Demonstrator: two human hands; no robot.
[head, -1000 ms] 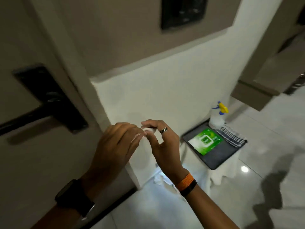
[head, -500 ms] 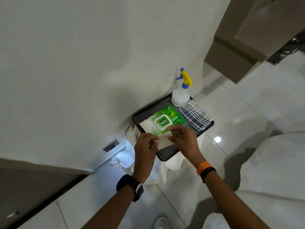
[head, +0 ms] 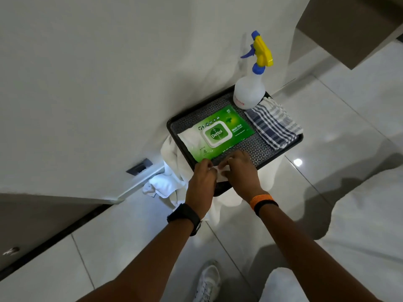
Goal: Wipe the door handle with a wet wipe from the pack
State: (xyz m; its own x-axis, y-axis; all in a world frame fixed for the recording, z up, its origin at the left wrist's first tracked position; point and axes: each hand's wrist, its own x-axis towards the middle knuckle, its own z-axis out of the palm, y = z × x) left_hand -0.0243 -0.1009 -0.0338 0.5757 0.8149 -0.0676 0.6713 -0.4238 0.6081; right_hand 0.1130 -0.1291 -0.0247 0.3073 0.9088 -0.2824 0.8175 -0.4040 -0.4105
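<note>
Wipe (head: 222, 173) is pinched between left hand (head: 201, 178) and right hand (head: 241, 173), both clamped on it over the tray (head: 299, 139) near edge. Small, white, limp, folded sheet. Pack (head: 220, 132), glossy green, lid shut, lies just beyond the fingers, long axis along the tray.

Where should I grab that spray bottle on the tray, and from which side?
Grip the spray bottle by its narrow neck just under the yellow and blue trigger head, probably coming from the right. It stands upright in the tray's far corner, close to the wall, with the striped cloth in front, so the round body is harder to wrap a hand around.
</note>
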